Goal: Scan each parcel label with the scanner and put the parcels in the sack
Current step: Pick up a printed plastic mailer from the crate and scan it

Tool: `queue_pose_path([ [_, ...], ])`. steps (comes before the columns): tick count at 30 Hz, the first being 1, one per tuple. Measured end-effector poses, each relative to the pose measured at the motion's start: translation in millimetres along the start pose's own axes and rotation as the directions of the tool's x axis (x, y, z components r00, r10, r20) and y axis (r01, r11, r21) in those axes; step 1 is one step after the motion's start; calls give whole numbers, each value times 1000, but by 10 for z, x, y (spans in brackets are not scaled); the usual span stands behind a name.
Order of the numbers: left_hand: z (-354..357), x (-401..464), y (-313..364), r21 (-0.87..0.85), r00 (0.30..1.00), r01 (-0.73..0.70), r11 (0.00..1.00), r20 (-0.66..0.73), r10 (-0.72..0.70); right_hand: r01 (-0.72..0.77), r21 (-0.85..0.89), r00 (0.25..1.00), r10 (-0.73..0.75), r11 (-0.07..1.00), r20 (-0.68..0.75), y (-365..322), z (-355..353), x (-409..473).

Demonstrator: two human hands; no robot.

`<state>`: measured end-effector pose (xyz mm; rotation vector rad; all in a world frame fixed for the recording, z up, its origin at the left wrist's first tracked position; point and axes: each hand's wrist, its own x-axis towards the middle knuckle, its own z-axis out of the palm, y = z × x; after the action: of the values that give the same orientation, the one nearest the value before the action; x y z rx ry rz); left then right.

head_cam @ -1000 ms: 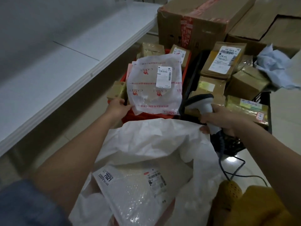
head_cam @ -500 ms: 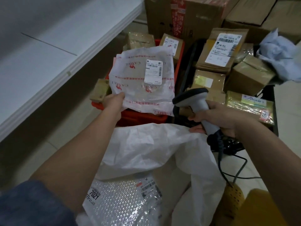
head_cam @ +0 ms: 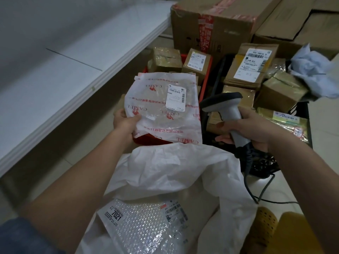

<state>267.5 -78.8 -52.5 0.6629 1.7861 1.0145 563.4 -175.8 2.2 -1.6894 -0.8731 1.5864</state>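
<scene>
My left hand (head_cam: 123, 121) grips the lower left corner of a white plastic parcel (head_cam: 161, 110) printed with red lettering, held up with its white label (head_cam: 176, 97) facing me. My right hand (head_cam: 251, 128) holds the handle of a grey and black scanner (head_cam: 224, 105), whose head sits just right of the parcel and points left toward it. Below both hands the white sack (head_cam: 174, 171) lies open, and a bubble-wrap parcel (head_cam: 143, 224) with two labels rests inside it.
A red crate (head_cam: 206, 83) and a black crate (head_cam: 304, 125) behind the sack hold several brown taped parcels. Large cardboard boxes (head_cam: 220, 24) stand at the back. A white shelf (head_cam: 55, 76) runs along the left. The scanner's cable (head_cam: 256, 191) trails over the floor.
The scanner has risen from behind the sack's rim to beside the parcel. My left hand has tilted the parcel back a little, label still toward me.
</scene>
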Motion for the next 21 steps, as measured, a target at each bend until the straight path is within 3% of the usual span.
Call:
queue_pose_path([
  [4, 68, -4, -13, 96, 994, -103, 990, 57, 98, 6, -26, 1000, -6, 1000, -7, -11, 27, 35],
  [11, 101, 91, -43, 79, 992, -120, 990, 54, 116, 28, -7, 999, -28, 1000, -17, -15, 84, 70],
  [15, 116, 114, -102, 213, 985, -161, 964, 93, 144, 43, -30, 999, -43, 999, -15, 15, 99, 84],
  [21, 152, 17, 10, 265, 911, -410, 873, 75, 405, 129, -74, 986, -136, 989, -100, 4, 92, 128],
])
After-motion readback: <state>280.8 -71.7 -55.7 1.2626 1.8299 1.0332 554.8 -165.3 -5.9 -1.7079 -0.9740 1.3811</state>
